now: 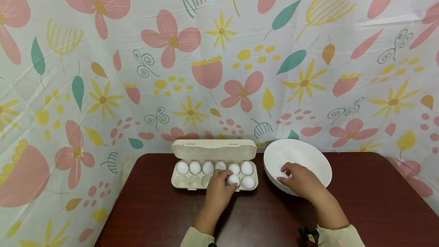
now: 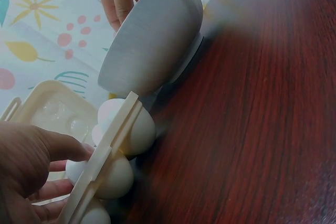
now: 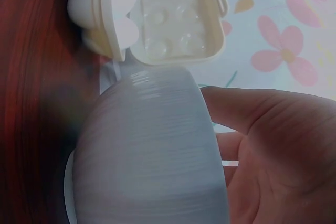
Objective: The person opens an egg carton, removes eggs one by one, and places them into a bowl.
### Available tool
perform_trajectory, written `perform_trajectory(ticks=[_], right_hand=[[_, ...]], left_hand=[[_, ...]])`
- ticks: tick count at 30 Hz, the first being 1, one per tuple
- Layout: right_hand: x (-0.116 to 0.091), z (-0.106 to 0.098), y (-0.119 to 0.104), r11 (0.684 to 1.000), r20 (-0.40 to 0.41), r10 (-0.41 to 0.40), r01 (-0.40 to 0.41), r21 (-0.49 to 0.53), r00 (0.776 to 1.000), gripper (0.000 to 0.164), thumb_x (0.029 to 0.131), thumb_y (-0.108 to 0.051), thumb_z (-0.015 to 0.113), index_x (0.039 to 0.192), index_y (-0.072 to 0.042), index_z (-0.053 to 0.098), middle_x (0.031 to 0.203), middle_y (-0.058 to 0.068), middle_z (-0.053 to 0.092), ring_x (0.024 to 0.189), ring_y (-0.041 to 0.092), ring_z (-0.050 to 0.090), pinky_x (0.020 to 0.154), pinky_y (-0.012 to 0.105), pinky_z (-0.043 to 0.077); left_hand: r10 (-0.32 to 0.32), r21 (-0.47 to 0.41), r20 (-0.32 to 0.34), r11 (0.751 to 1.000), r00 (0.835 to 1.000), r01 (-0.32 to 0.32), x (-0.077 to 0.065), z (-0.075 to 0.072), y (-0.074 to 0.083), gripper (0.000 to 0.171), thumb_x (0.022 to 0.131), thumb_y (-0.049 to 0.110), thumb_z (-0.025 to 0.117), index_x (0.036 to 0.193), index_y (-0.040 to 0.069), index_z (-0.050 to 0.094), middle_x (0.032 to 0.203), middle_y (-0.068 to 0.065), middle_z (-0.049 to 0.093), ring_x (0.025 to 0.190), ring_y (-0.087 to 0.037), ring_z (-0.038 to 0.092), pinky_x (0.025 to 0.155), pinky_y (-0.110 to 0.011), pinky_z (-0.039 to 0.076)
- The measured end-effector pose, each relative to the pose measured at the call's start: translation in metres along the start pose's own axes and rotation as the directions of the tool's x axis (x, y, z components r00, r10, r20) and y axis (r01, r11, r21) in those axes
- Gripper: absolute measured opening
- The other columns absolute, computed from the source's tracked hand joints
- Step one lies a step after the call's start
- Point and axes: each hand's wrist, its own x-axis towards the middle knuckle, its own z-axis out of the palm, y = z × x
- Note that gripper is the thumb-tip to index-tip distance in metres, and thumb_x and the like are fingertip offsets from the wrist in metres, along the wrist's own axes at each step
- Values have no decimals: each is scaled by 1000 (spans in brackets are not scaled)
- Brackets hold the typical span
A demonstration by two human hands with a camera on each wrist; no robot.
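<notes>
A cream egg carton (image 1: 178,182) lies with its lid raised, holding several white eggs in its back row. My left hand (image 1: 218,190) pinches a white egg (image 1: 233,180) in the front row between thumb and fingers; the egg still sits in the carton. Another egg (image 1: 248,182) is just right of it. To the carton's right is a white bowl (image 1: 319,159). My right hand (image 1: 302,180) reaches over its near rim, with fingers bent inside the bowl. White shows beside those fingertips, but whether they hold an egg cannot be made out; the bowl wall hides them in the right wrist view.
Both the carton and bowl stand on a dark reddish-brown table (image 1: 260,220). A flower-printed cloth (image 1: 219,68) hangs right behind the table and along its left side. The raised carton lid (image 1: 214,151) leans back near the cloth. Front-left carton cups (image 1: 193,181) hold no eggs.
</notes>
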Motion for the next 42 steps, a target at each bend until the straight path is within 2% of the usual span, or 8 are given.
perform_trajectory(ticks=[11, 25, 32, 42], right_hand=[[3, 2, 4, 1000, 39, 17, -17, 2, 999, 28, 89, -30, 74, 102, -6, 66, 94, 9, 70, 83, 21, 64, 75, 43, 53], [4, 1, 8, 998, 89, 55, -54, -21, 994, 23, 91, -27, 72, 98, -7, 63, 92, 6, 68, 81, 20, 58, 75, 40, 50], [6, 1, 9, 998, 105, 64, -64, -9, 992, 28, 90, -24, 72, 106, -2, 65, 100, 13, 70, 88, 24, 63, 83, 48, 54], [6, 3, 14, 997, 110, 76, -75, -13, 991, 27, 90, -21, 71, 109, -2, 65, 103, 13, 69, 88, 24, 59, 85, 50, 51]], left_hand=[[-14, 3, 22, 1000, 1000, 14, 1, -1, 0, 35, 84, 17, 82, 116, 9, 72, 109, -11, 63, 92, -24, 63, 78, -33, 53], [-5, 23, -1, 1000, 1000, 5, 2, -1, 0, 33, 82, 16, 84, 112, 10, 72, 105, -9, 63, 89, -19, 61, 78, -32, 52], [-4, 15, -9, 1000, 1000, 4, 3, -1, 0, 34, 82, 17, 84, 112, 9, 72, 104, -9, 63, 88, -19, 61, 77, -31, 52], [-7, 19, -4, 1000, 1000, 7, 2, -1, 0, 33, 81, 16, 84, 112, 9, 72, 103, -9, 63, 88, -18, 61, 77, -31, 52]])
